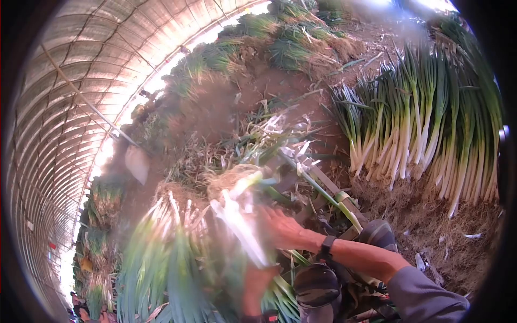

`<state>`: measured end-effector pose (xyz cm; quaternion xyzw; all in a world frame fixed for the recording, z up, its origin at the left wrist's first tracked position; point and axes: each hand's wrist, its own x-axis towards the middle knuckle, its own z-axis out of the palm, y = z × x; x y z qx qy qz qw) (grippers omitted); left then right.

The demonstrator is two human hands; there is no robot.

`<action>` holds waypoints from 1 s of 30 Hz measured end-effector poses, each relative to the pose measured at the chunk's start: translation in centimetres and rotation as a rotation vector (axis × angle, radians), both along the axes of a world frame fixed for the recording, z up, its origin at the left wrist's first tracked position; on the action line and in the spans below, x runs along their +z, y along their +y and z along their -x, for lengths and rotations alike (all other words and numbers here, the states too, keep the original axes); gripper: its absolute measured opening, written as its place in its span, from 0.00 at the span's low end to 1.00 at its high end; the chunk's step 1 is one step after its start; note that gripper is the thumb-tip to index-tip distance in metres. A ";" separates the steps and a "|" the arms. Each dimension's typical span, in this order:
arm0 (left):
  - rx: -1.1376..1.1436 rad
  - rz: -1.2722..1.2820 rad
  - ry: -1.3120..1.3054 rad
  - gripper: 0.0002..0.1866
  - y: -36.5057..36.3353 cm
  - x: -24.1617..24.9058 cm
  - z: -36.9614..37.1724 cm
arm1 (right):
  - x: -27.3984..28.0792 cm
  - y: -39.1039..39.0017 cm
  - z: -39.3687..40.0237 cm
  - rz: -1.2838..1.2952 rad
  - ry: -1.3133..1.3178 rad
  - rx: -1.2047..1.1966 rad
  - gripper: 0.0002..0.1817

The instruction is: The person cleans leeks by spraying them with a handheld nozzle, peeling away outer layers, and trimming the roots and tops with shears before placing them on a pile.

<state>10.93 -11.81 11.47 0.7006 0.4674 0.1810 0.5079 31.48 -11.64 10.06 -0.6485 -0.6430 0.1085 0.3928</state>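
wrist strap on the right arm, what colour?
Black: the wrist strap circles the right arm just behind the right hand. Head view shows it.

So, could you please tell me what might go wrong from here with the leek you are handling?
The right hand grips one blurred leek by its white stalk; a jerk might snap it. The left hand sits low among the leaves, half hidden. Loose trimmings and soil could dirty the cleaned stack nearby.
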 end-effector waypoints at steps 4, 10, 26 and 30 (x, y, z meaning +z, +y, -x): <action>-0.042 -0.123 -0.009 0.21 -1.0 -0.8 1.1 | 2.1 1.5 -0.5 0.354 0.327 0.183 0.35; 0.052 -0.148 0.096 0.29 -2.6 -2.0 5.3 | 4.7 5.2 -3.1 0.027 -0.008 -0.094 0.07; 0.023 -0.118 0.295 0.18 -9.1 -4.2 10.5 | 22.2 6.3 -18.5 -0.013 -0.423 -0.636 0.09; 0.037 -0.285 0.448 0.22 -7.1 -9.9 11.8 | 22.1 2.3 -15.0 0.114 -0.303 -0.062 0.14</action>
